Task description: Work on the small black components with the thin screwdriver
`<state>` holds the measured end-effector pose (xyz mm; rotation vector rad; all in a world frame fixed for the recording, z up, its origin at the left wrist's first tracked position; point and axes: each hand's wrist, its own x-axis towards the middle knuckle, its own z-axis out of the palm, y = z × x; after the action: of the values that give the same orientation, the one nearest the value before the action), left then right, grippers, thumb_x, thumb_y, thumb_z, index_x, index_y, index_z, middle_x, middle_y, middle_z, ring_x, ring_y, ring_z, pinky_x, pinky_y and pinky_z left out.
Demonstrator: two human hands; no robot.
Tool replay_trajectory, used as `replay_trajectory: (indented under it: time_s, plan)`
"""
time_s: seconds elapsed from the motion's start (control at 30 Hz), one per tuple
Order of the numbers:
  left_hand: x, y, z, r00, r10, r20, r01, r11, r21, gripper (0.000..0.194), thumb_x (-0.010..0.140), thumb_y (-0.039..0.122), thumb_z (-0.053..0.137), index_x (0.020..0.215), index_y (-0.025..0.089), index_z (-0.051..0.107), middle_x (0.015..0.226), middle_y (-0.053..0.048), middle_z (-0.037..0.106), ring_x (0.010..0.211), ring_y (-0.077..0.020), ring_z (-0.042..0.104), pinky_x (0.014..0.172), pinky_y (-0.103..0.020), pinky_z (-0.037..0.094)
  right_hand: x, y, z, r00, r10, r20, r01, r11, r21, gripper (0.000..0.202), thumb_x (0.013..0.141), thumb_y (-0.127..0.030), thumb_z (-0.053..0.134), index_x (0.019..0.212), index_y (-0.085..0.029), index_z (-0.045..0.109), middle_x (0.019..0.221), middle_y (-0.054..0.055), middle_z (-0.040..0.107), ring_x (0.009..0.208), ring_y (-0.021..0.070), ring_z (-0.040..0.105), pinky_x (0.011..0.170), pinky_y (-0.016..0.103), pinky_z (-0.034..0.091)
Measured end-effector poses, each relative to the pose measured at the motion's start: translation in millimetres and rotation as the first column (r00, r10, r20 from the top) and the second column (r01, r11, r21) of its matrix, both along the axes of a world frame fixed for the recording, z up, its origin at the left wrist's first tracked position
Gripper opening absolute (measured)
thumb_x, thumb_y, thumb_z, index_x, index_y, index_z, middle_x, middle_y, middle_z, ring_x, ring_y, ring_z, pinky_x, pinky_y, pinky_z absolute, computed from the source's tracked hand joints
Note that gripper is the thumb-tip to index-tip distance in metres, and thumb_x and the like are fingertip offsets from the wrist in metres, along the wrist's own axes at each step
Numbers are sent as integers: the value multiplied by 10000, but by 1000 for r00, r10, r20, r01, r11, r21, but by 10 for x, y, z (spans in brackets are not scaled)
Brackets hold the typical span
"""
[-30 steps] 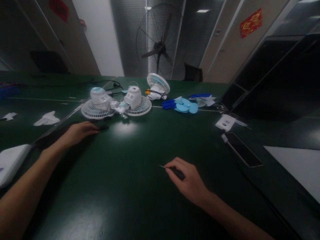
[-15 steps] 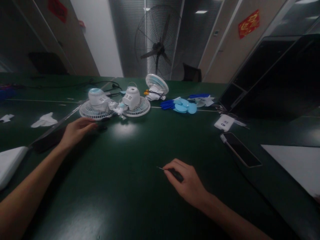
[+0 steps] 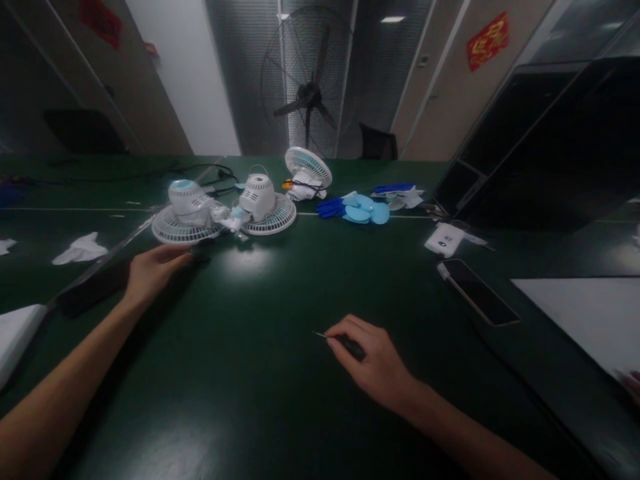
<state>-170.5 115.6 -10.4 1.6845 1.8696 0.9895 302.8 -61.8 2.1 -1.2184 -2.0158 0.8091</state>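
My right hand (image 3: 373,357) is closed around the dark handle of a small screwdriver (image 3: 354,348), its thin metal tip pointing left above the green table (image 3: 260,400). Farther left, my left hand (image 3: 155,268) reaches out with fingers pressed together at a small dark object (image 3: 201,257), too dim to make out. Just beyond that hand lies a white fan (image 3: 187,207), face down. A second white fan (image 3: 260,200) rests beside it, and a third fan (image 3: 307,175) leans tilted behind them.
Blue fan blades (image 3: 365,209) and blue gloves (image 3: 331,207) lie at the back centre. On the right are a phone (image 3: 480,292), a white box (image 3: 444,240), a white sheet (image 3: 585,320) and a large dark monitor (image 3: 555,147). White cloth (image 3: 81,249) lies left.
The view has shifted slightly, so the background and tabletop items sit a little farther left. Both hands keep nearly the same pose, and the screwdriver is still in my right hand.
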Motion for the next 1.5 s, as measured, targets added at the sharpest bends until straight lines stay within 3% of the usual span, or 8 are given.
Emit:
replay_trajectory:
  time_s: [0.13,0.4,0.6,0.8,1.03,1.2,1.3,1.5]
  plan:
    - [84,0,-35,998,41,42,-45,993,105,779,740,734,728,1304,196,714,1197,-67,785,1071,-272,736,913,-399,546,3,-3,4,1000,-17,-1,17,1000,-3,149,1049,-229,572,1075,-210,717,996,31,695,855,167,677,731,286,533]
    - [219,0,-18,1000,-2,28,3,1000,-23,757,748,704,750,1274,160,728,1212,-77,783,1129,-306,713,902,-394,546,4,-1,4,1000,-7,9,7,1000,-3,141,1049,-213,578,1082,-211,715,999,29,696,851,165,680,741,287,545]
    - [211,-6,-8,994,-1,107,7,998,-59,687,760,633,813,1274,184,735,1213,-47,783,1120,-287,710,951,-375,545,3,1,16,1000,-5,5,5,1000,-16,146,1049,-211,574,1084,-215,716,993,30,699,844,168,677,739,293,544]
    - [214,-42,-12,999,9,42,-6,998,-70,622,799,577,806,1259,162,746,1214,-75,776,1130,-301,695,981,-368,519,-5,3,21,1000,-10,13,10,1000,15,140,1029,-208,587,1055,-200,725,967,35,693,826,169,676,728,297,536]
    - [218,-35,-15,999,8,46,-5,998,-69,732,724,681,810,1235,160,753,1211,-96,778,1113,-310,704,926,-371,536,4,-7,-4,1000,5,4,-5,1000,-11,152,1047,-221,570,1080,-209,718,999,36,698,841,164,674,735,285,548]
    - [196,-35,-28,999,-36,26,37,999,-30,755,689,782,743,1204,231,775,1238,-87,778,1181,-319,695,929,-437,499,6,0,3,1000,3,22,-3,1000,-7,152,1044,-213,566,1071,-213,716,990,30,702,843,167,682,734,288,554]
    - [188,-42,-38,999,-46,28,47,999,-26,685,723,759,737,1178,249,782,1209,-63,788,1166,-301,705,927,-439,477,11,-2,3,1000,5,24,-5,1000,-13,151,1049,-220,567,1073,-218,716,995,29,703,839,163,683,723,277,556]
    - [154,-33,-8,998,-51,-30,49,997,-55,649,785,702,739,1165,177,768,1191,-83,782,1081,-310,713,939,-388,534,17,-13,8,1000,16,15,-16,1000,-15,151,1052,-231,567,1079,-218,715,1000,28,700,844,164,682,724,282,554]
